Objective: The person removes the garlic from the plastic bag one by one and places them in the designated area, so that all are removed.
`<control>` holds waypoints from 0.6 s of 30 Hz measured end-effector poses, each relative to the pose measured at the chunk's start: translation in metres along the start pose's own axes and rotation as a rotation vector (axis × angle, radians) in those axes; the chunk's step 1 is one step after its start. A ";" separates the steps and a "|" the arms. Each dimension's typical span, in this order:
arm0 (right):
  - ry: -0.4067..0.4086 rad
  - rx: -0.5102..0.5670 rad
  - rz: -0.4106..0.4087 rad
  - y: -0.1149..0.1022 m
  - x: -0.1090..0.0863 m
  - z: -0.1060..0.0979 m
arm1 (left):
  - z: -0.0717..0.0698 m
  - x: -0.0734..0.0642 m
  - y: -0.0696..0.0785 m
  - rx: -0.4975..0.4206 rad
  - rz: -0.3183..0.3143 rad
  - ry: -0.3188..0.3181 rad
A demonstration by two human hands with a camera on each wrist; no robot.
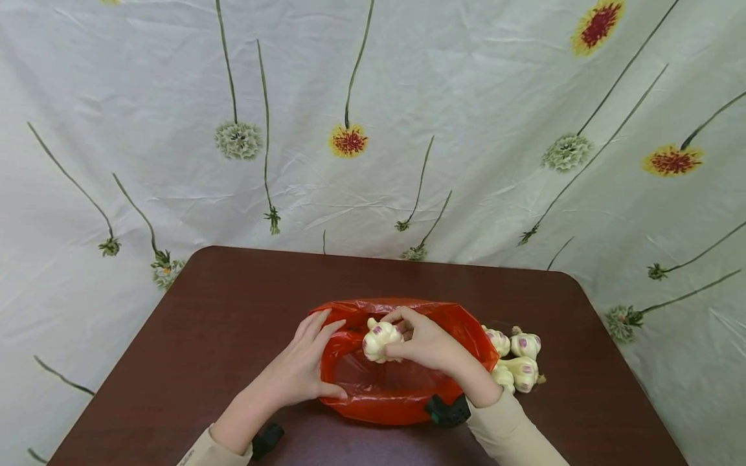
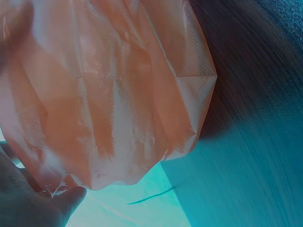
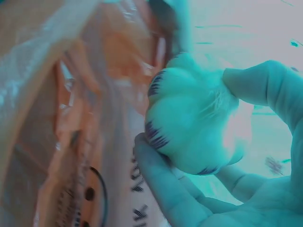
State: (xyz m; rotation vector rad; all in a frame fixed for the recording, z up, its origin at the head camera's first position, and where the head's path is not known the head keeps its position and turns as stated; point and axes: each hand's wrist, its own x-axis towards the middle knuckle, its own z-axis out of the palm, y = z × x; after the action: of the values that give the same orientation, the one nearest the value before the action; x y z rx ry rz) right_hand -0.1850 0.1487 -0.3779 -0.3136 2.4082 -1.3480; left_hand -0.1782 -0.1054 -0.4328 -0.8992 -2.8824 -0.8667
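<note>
A red plastic bag (image 1: pixel 384 411) stands with its mouth wide on the table. At its left rim, my left hand (image 1: pixel 300 369) grips the plastic, thumb near the front and fingers toward the back. The left wrist view is filled by the bag's side (image 2: pixel 118 94), with part of the hand (image 2: pixel 33 198) at its edge. My right hand (image 1: pixel 428 346) pinches a garlic bulb (image 1: pixel 381 341), white with purple marks, over the bag's mouth. Up close in the right wrist view, thumb and fingers hold the bulb (image 3: pixel 189 118) beside the printed plastic.
Several more garlic bulbs (image 1: pixel 524 345) lie together just right of the bag, partly behind its rim and the right forearm. The dark brown table (image 1: pixel 233 310) ends at a white flower-print cloth (image 1: pixel 373 194) hanging behind it.
</note>
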 end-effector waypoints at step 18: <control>0.231 0.210 -0.054 0.016 -0.066 -0.061 | 0.000 -0.001 -0.002 0.001 0.031 0.029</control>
State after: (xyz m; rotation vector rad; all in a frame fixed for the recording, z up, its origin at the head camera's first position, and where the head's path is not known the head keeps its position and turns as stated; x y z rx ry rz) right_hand -0.1503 0.2281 -0.3485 -0.1754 2.4230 -1.7301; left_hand -0.1783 -0.1068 -0.4342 -0.9211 -2.8365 -0.8687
